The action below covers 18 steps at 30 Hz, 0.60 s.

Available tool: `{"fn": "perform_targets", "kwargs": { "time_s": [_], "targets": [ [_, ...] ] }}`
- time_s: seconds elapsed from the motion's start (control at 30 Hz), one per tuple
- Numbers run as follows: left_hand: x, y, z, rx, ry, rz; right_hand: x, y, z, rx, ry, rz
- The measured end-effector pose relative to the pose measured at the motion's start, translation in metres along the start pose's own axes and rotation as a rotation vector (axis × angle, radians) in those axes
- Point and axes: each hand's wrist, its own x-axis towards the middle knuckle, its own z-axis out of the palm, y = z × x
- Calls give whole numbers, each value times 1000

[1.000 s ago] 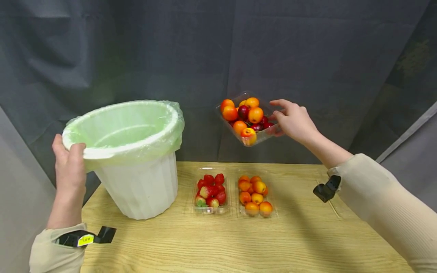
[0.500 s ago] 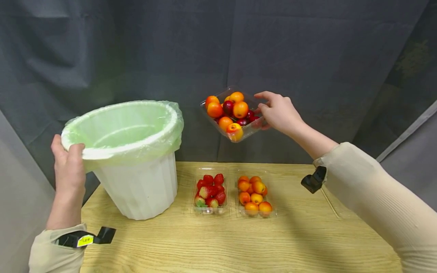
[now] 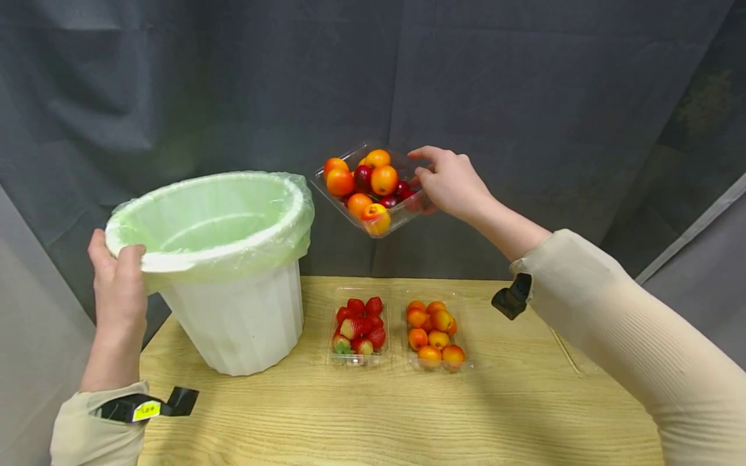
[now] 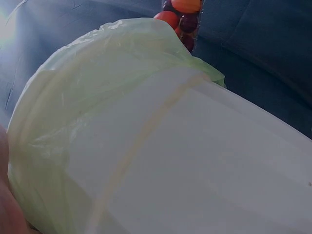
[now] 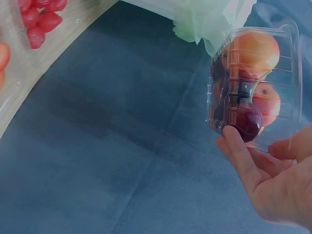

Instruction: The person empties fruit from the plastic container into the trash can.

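Note:
My left hand [image 3: 119, 291] grips the rim of a white trash can [image 3: 245, 323] by its left side, thumb over the edge. A pale green bag [image 3: 268, 249] lines the can and folds down outside the rim. The can leans toward the left hand. Up in the air to the right of the can, my right hand [image 3: 457, 184] holds a clear plastic fruit box [image 3: 396, 223] by its right end, fingers beneath it. In the box lie orange-yellow apricots [image 3: 384, 180] and dark red cherries [image 3: 362, 176]; a cherry stem shows in the right wrist view.
On the wooden table [image 3: 373, 414] stand two more clear boxes side by side, one with strawberries [image 3: 361, 327], one with apricots [image 3: 434, 336]. A thin stick-like strip [image 3: 565, 349] lies at the table's right. A dark grey curtain [image 3: 495, 77] hangs behind.
My right hand has carried the box of apricots and cherries leftward and slightly up, closer to the can. The left hand and the can have stayed in place.

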Motion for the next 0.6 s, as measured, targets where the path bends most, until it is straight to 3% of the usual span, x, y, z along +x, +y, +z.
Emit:
{"fn": "perform_targets", "kwargs": {
  "time_s": [0.37,0.6],
  "targets": [
    [1,-2,0,2,-7,5,14,-22,10,-9,7,-11],
    [0,-1,0,-18,1,2,21,-43,11,-73,31,-19]
  ]
}}
